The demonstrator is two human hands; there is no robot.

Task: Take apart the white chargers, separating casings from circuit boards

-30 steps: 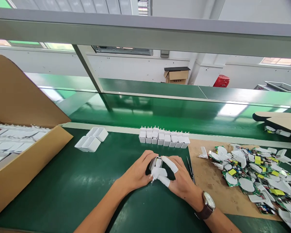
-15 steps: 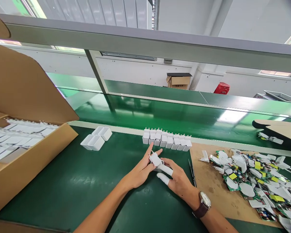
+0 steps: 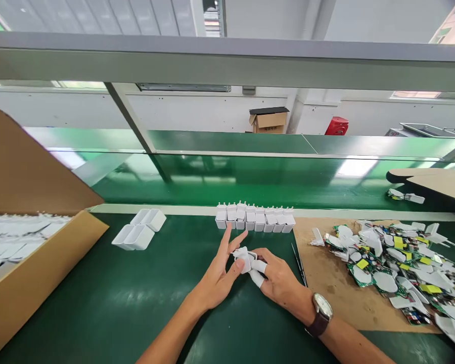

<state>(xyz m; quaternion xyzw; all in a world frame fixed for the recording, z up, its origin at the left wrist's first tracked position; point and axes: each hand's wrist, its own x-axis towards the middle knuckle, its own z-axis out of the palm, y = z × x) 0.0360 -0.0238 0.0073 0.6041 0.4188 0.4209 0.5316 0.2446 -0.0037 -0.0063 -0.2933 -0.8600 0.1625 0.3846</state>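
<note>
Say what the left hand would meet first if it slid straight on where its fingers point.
Probably the left end of the row of white charger bodies; only bare green mat shows between it and the left hand, though depth is unclear.

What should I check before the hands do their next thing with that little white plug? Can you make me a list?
1. White plug held firmly: ok. The right hand grips it and the left hand has its thumb against it.
2. Left fingers free: ok. They are spread open above the green mat.
3. Row of plugs tidy: ok. They stand side by side behind the hands.
4. Tweezers out of the way: ok. They lie right of the right hand, apart from it.
5. Plug snapped together: cannot tell. Fingers hide it.
</note>
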